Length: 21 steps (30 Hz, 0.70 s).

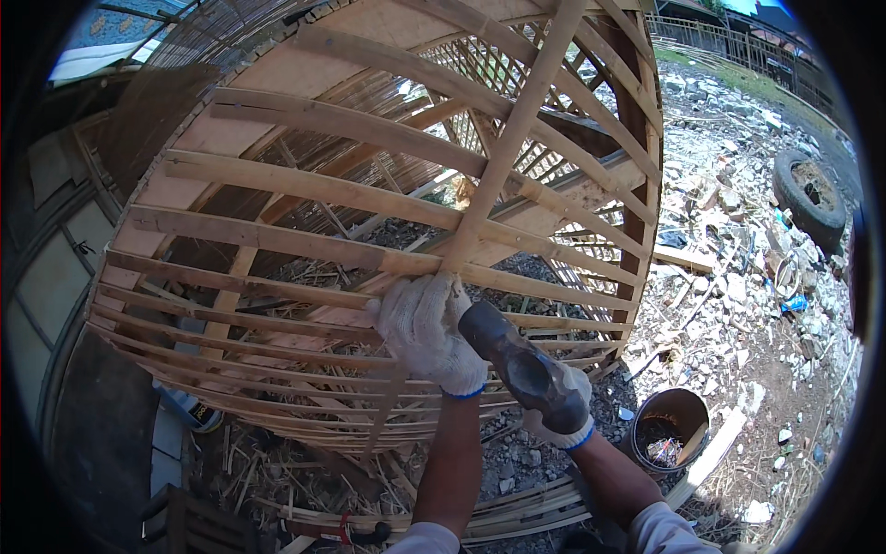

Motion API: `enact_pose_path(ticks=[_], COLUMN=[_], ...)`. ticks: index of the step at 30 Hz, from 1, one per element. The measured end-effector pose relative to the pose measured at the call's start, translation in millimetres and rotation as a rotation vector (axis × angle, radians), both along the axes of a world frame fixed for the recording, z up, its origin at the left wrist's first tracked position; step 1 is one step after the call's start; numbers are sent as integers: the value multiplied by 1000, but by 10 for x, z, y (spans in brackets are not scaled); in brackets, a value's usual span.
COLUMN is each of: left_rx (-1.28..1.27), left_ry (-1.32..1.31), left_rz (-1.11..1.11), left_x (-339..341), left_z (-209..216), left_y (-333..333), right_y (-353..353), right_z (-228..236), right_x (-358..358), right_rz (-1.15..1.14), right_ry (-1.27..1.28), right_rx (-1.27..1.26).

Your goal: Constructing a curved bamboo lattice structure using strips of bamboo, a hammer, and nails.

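Observation:
My left hand [426,334], in a white knit glove with a blue cuff, is closed around the wooden strip [506,157] where it crosses the horizontal slats [305,245]. Whether a nail is between its fingertips I cannot tell. My right hand [570,406], gloved the same way, grips a hammer with a heavy dark metal head [521,365]. That head is raised toward the camera, just right of my left hand, and hides most of the right fingers and the handle. The slats form one side of a large wooden frame.
A brown bucket [669,429] with nails and a wood piece stands at the lower right. Loose battens [517,526] lie by my feet near a red-and-black tool [341,531]. Rubble [720,240] and an old tire [809,198] are on the right; a plastic container [191,408] is left.

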State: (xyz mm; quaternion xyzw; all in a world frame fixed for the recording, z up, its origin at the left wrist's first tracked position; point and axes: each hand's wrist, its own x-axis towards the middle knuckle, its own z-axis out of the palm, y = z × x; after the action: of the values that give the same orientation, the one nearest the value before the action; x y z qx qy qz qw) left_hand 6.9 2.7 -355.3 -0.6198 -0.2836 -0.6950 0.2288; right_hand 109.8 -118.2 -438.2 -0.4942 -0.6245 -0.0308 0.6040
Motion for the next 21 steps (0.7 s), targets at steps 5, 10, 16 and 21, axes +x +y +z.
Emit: enact_pose_path(ticks=[5, 10, 16, 21], left_rx=[-116, 15, 39, 70], left_ry=[159, 50, 101, 79], left_rz=[-29, -44, -102, -62], left_x=[-150, -4, -93, -11], left_z=[46, 152, 169, 225], left_y=[32, 18, 28, 4], right_y=[83, 85, 169, 84], right_z=[-9, -348, -53, -111], right_x=[-69, 72, 16, 95], right_rz=[-40, 44, -136, -29], right_ry=[95, 43, -12, -44], right_rx=[-150, -19, -54, 52])
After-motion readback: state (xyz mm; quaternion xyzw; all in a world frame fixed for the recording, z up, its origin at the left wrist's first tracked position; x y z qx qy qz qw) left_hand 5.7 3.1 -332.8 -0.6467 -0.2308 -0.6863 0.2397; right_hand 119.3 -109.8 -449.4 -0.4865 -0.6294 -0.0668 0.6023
